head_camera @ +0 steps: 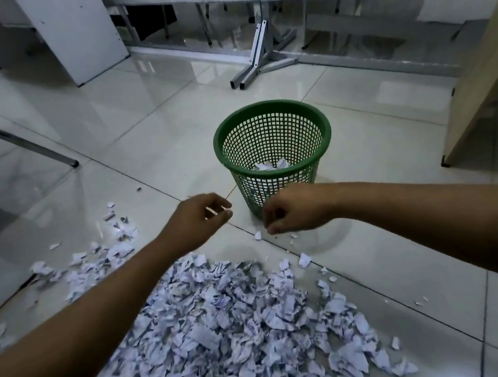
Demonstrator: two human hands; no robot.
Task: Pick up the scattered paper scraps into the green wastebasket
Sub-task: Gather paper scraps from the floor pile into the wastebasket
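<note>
The green wastebasket (268,110), a mesh bin, stands on the tiled floor with a few scraps at its bottom. A big heap of white paper scraps (230,328) lies in front of me, and thinner scatter (99,261) spreads to the left. My left hand (197,221) hovers left of the basket's base, its fingers curled round a small pale scrap. My right hand (293,210) hangs in front of the basket with its fingers loosely curled downward. Nothing shows in it, and a single small scrap (258,235) lies just left of its fingertips.
A grey metal stand foot (256,60) sits behind the basket. A slanted table leg (15,140) crosses the left side, and a wooden panel (482,86) stands at the right. White furniture panels line the back. Loose scraps (304,259) dot the tiles right of the heap.
</note>
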